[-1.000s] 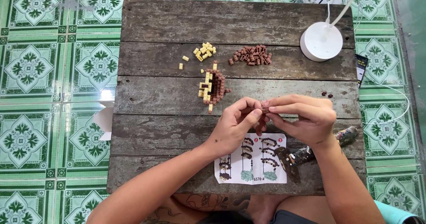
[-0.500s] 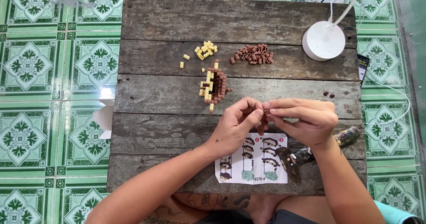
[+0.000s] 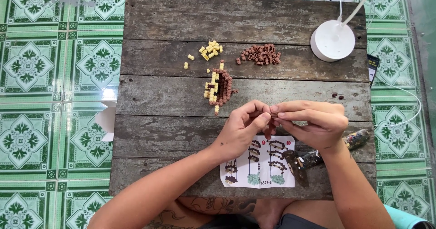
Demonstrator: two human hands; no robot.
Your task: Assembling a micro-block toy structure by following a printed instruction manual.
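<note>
Above the counter's [image 3: 172, 120] near edge, the left hand [image 3: 240, 129] and right hand [image 3: 313, 122] are pinching one tiny brown brick [image 3: 274, 115] between fingertips, a light, hard, easily dropped piece probably best gripped by its flat sides.

Left hand [image 3: 241, 128] and right hand [image 3: 313, 122] meet, fingers pinched together

i see bright, even daylight and sharp focus; a white glare patch sits on the floor tiles [image 3: 54, 97] left of the wooden table [image 3: 172, 15].
</note>
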